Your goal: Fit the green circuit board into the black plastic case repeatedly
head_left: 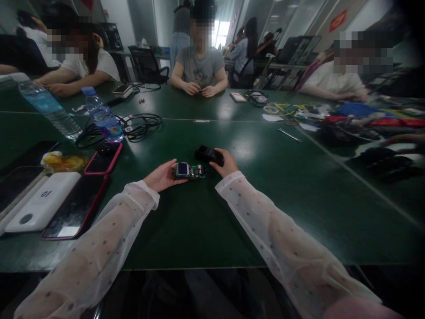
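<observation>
Between the thumb and fingers of my left hand point(163, 176) is a green circuit board point(195, 172) with a small dark screen in a white frame. Its right end points toward my other hand. My right hand point(227, 164) grips the right end of a black case point(207, 153), which lies slightly above and right of the board. A narrow gap separates the two objects. Both are over the green table point(186, 221), and both of my sleeves are sheer with dark dots.
Phones point(78, 206), a white power bank point(44, 201) and a pink-edged phone point(103, 158) lie at left. Behind them stand two water bottles point(104, 117) beside black cables point(142, 126). A wrench point(290, 135) and tangled cables point(282, 108) are at right. People sit across the table.
</observation>
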The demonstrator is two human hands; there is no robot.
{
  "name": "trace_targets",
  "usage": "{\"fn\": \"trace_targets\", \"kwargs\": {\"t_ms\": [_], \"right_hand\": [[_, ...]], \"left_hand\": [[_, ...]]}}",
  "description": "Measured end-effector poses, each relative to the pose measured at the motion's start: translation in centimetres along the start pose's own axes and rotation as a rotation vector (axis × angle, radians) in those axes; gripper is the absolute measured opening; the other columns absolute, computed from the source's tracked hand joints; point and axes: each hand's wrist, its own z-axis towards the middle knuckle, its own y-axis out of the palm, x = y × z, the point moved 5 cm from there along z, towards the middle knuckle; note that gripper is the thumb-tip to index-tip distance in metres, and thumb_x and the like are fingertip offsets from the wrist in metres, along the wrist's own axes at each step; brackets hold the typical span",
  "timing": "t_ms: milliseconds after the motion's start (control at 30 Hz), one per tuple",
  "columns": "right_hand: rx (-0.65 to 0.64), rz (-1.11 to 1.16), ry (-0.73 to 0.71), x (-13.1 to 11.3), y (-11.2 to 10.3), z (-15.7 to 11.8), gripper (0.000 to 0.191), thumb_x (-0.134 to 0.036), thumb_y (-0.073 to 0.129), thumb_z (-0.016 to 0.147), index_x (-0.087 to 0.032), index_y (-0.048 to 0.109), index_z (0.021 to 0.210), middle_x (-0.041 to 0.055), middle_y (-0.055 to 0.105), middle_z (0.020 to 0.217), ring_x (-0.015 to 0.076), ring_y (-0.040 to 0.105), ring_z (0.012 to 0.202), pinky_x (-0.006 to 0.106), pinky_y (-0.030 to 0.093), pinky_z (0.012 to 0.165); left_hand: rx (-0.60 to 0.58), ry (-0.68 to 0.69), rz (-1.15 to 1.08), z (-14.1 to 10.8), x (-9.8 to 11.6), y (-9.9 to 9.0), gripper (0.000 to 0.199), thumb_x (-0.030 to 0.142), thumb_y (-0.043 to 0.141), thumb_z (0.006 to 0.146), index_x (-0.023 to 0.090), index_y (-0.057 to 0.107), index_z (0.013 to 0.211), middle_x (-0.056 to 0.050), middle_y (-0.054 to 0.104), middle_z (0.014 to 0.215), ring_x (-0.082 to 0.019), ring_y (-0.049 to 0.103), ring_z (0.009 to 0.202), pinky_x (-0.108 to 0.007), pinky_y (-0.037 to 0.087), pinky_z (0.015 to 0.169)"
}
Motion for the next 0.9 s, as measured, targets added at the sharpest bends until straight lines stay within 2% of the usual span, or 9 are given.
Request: {"fn": "trace_targets", "kwargs": {"t_ms": [300, 467, 900], "right_hand": [[-0.033, -0.068, -0.046, 0.03, 0.39, -0.12, 0.056, -0.027, 0.066, 0.077, -0.018, 0.049, 0.130, 0.0167, 0.055, 0.125, 0.0344, 0.053, 0.120, 0.057, 0.045, 0.100], [-0.035, -0.061, -0.049, 0.00, 0.29, -0.07, 0.056, -0.028, 0.066, 0.077, -0.021, 0.049, 0.130, 0.0148, 0.056, 0.123, 0.0352, 0.054, 0.119, 0.060, 0.045, 0.098], [-0.037, -0.090, -0.071, 0.11, 0.34, -0.05, 0.057, -0.029, 0.067, 0.077, -0.020, 0.048, 0.130, 0.0143, 0.055, 0.120, 0.0346, 0.054, 0.117, 0.058, 0.045, 0.100]], "left_hand": [[0.002, 0.002, -0.018, -0.09, 0.02, 0.08, 0.030, 0.032, 0.052, 0.094, 0.014, 0.055, 0.117, -0.017, 0.061, 0.121, -0.028, 0.060, 0.115, -0.045, 0.049, 0.100], [0.006, 0.000, -0.004, 0.05, -0.03, -0.09, 0.034, 0.034, 0.054, 0.093, 0.014, 0.054, 0.120, -0.017, 0.060, 0.123, -0.028, 0.059, 0.117, -0.045, 0.049, 0.101], [0.014, 0.008, -0.009, -0.04, -0.04, -0.07, 0.029, 0.032, 0.052, 0.094, 0.015, 0.055, 0.118, -0.016, 0.061, 0.122, -0.027, 0.060, 0.115, -0.046, 0.049, 0.099]]}}
